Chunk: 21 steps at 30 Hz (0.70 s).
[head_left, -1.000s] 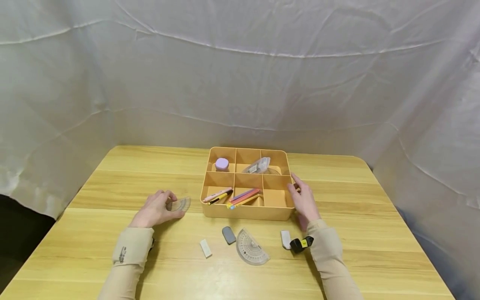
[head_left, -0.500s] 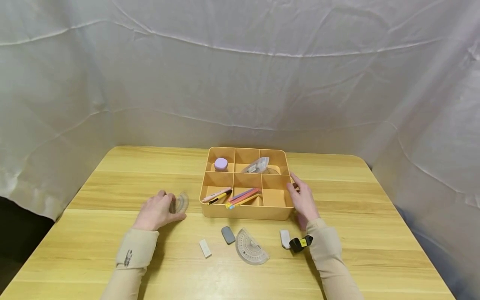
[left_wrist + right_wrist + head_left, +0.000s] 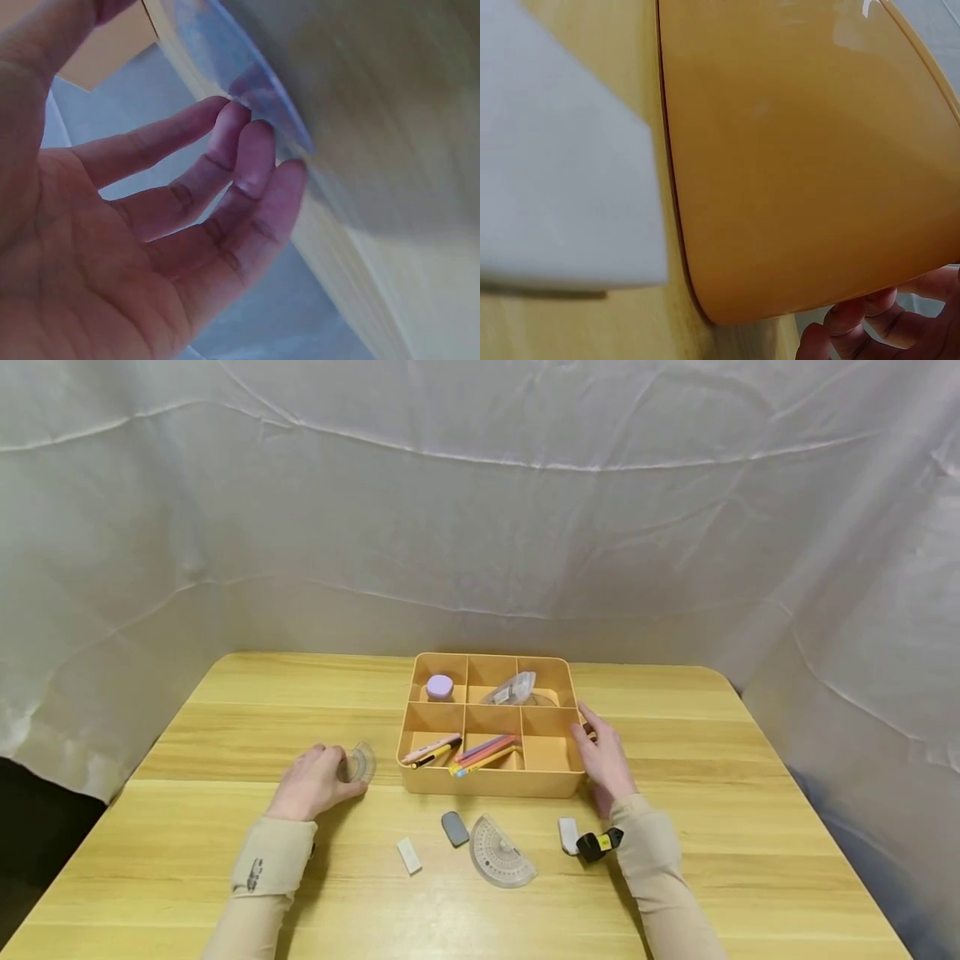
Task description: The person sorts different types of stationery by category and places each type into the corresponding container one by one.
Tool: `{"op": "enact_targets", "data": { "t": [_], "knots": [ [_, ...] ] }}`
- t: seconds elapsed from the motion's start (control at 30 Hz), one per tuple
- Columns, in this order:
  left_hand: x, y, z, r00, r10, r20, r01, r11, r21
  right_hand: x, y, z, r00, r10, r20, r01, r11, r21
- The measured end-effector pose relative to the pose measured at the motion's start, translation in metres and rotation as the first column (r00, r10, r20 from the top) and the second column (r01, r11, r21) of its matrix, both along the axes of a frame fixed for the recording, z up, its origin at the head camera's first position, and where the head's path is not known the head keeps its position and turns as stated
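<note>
My left hand (image 3: pixel 311 781) holds a small clear protractor (image 3: pixel 362 763) low over the table, left of the orange organizer tray (image 3: pixel 491 783). In the left wrist view its curled fingertips meet the edge of the protractor (image 3: pixel 232 60); the thumb tip is out of frame. My right hand (image 3: pixel 606 762) grips the tray's right side, its thumb at the rim. The right wrist view shows the curled fingers (image 3: pixel 889 315) against the outer side of the tray (image 3: pixel 802 165).
Pens (image 3: pixel 431 752), coloured markers (image 3: pixel 486 755), a purple-lidded jar (image 3: pixel 439 687) and a clear packet (image 3: pixel 513 688) sit in tray compartments. In front lie a white eraser (image 3: pixel 409 856), a grey eraser (image 3: pixel 454 829), a larger protractor (image 3: pixel 501 855) and a white block (image 3: pixel 567 835) beside my right wrist.
The small protractor has turned in my left hand, its rounded edge now facing right. My right hand stays at the tray; the whole view has shifted slightly.
</note>
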<state>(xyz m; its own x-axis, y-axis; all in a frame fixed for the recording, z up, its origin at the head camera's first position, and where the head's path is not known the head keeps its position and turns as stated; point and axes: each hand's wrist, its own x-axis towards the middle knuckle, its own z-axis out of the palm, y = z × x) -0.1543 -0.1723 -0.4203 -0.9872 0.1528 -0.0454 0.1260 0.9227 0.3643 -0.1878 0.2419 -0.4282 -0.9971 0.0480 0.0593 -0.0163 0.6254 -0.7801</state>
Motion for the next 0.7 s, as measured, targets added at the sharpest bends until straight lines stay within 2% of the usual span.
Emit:
{"op": "enact_targets", "data": {
  "t": [0.17,0.47,0.7],
  "knots": [
    [-0.0025,-0.0029,-0.0005,1.0,-0.006,0.003,0.006,1.0,0.006,-0.0013,-0.0004,-0.0013,1.0,-0.003,-0.014,0.003,1.0,-0.009],
    [-0.0052,-0.0082,0.0009,1.0,-0.018,0.018,0.017,0.997,0.076,-0.0014,0.0002,-0.0039,1.0,-0.004,-0.015,0.004,1.0,-0.021],
    [-0.0049,-0.0096,0.0055,0.995,0.006,0.096,-0.017,0.993,0.119,-0.0005,-0.0006,-0.0035,1.0,-0.006,-0.004,0.006,0.999,-0.036]
  ]
}}
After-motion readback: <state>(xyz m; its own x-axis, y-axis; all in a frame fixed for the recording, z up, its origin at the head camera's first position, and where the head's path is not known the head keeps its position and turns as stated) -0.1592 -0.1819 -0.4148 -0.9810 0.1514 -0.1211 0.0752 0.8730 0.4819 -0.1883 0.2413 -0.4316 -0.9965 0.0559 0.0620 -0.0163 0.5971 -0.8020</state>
